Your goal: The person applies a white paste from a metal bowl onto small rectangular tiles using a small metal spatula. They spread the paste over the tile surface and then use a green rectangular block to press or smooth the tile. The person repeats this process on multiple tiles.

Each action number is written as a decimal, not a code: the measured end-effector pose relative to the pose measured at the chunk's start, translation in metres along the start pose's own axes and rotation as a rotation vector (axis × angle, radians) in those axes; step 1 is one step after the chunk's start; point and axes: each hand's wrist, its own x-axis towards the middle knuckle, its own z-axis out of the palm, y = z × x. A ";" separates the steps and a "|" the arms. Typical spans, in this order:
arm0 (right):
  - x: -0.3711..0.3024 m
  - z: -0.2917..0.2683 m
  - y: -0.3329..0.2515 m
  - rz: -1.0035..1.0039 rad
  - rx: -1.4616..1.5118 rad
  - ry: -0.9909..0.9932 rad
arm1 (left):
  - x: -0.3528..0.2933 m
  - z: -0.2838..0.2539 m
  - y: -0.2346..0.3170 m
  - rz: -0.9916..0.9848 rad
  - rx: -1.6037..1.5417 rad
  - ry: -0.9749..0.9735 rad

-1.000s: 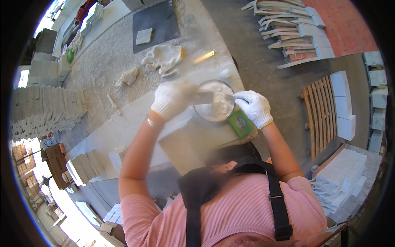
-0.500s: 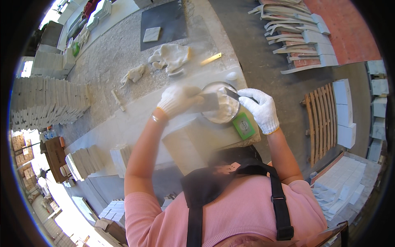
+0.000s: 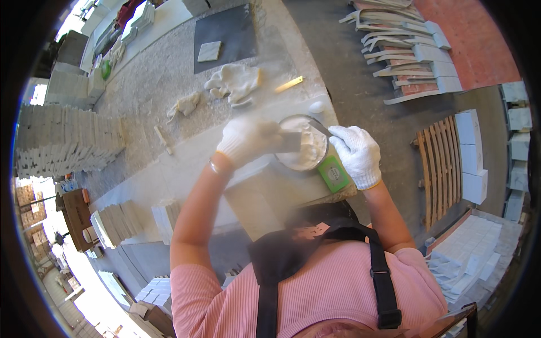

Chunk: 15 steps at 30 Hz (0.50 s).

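My left hand [image 3: 251,138] is in a white knit glove, somewhat blurred, closed on a flat grey scraper [image 3: 291,142] whose blade reaches over the left side of a round bowl [image 3: 282,164]. White paste [image 3: 311,147] lies in lumps inside the bowl. On the bowl's right, my gloved right hand [image 3: 357,155] pinches a dark, narrow scraper [image 3: 320,128] that slants across the upper right rim. A green box [image 3: 333,174] sits just below the bowl, near the right hand. A pale stone block [image 3: 256,200] lies between my left forearm and my body.
Loose work gloves [image 3: 234,83], a yellow cutter-like tool [image 3: 289,84] and a small white round object [image 3: 316,107] lie beyond the bowl. A stone tile [image 3: 209,51] rests on a dark sheet [image 3: 239,34]. Stacked slabs [image 3: 67,141] stand left; a wooden pallet [image 3: 438,169] stands right.
My left hand has shifted slightly right with its scraper. The right hand's scraper has drawn back from over the paste toward the bowl's upper right rim.
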 end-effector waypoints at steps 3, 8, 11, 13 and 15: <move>-0.016 0.007 0.014 0.003 -0.088 -0.074 | -0.005 -0.007 0.015 0.130 0.215 0.079; -0.040 0.021 0.029 0.048 -0.187 -0.248 | 0.002 -0.016 0.020 0.309 0.371 0.306; -0.048 0.023 0.031 0.006 -0.225 -0.249 | 0.003 -0.031 0.011 0.237 0.405 0.269; -0.047 0.022 0.032 -0.003 -0.187 -0.203 | -0.005 -0.045 0.009 0.219 0.232 0.297; -0.044 0.018 0.031 0.005 -0.135 -0.157 | -0.018 -0.062 0.010 0.179 -0.025 0.271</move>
